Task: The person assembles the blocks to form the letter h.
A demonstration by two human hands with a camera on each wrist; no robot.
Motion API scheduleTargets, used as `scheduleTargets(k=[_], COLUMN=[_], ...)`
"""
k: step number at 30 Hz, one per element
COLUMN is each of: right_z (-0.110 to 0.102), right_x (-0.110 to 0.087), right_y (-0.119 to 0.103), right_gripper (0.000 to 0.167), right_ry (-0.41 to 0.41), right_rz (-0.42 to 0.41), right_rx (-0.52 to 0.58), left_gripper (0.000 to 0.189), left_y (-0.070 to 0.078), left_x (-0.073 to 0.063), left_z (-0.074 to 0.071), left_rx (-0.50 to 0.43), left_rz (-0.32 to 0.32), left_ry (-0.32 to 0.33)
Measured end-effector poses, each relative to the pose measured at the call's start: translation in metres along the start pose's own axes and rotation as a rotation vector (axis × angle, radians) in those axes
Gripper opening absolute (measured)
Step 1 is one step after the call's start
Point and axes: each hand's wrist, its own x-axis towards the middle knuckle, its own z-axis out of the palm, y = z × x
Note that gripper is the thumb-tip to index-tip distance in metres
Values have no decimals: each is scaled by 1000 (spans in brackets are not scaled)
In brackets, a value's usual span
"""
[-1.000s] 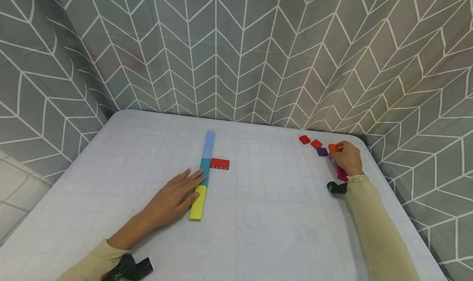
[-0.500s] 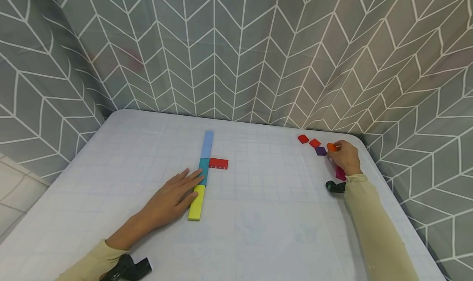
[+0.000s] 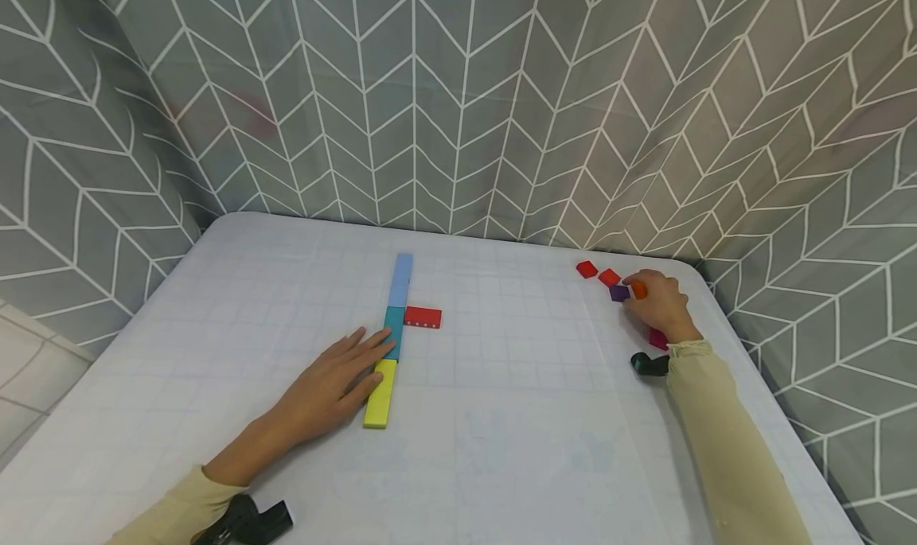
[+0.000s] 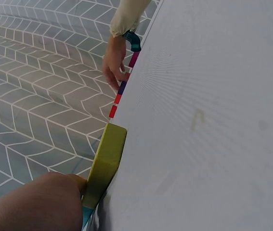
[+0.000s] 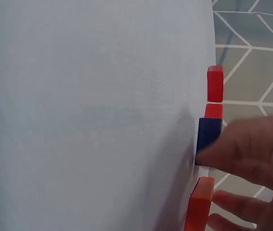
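Note:
In the head view my left hand [image 3: 325,386] lies flat, fingers spread on the teal block [image 3: 394,326] and thumb at the yellow block [image 3: 380,398]. These blocks form a row with a light blue block [image 3: 401,278], and a red dotted block [image 3: 423,317] sits at its right side. At the far right, my right hand [image 3: 661,300] has thumb and forefinger around the near end of a purple block [image 5: 207,135]. An orange block [image 5: 200,204] stands by its other fingers.
Two red blocks [image 3: 587,269] lie beyond the purple one near the table's back edge. A magenta block [image 3: 657,339] is partly hidden under the right wrist. Black wrist devices [image 3: 265,521] are worn on both arms. A patterned grey curtain [image 3: 458,99] hangs behind the white table [image 3: 516,449].
My right hand has moved left from the orange block to the purple one, leaving the orange block on the table. The left hand stays on the row.

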Motion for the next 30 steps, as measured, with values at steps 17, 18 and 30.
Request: scheduleTargets(k=[17,18,30], right_z=[5,5,3], right_x=[-1,-2,-11], right_y=[1,2,1], right_gripper=[42,43,47], right_ry=[50,58,131], right_rz=[-9,-4,17], right_rx=[39,44,177], left_gripper=[54,54,54], left_y=[2,2,3], left_x=[-1,-1,-1], left_z=[-1,-1,-2], left_rx=[3,5,5], left_rz=[-20,-18,-13], left_ry=[-5,-4,-6])
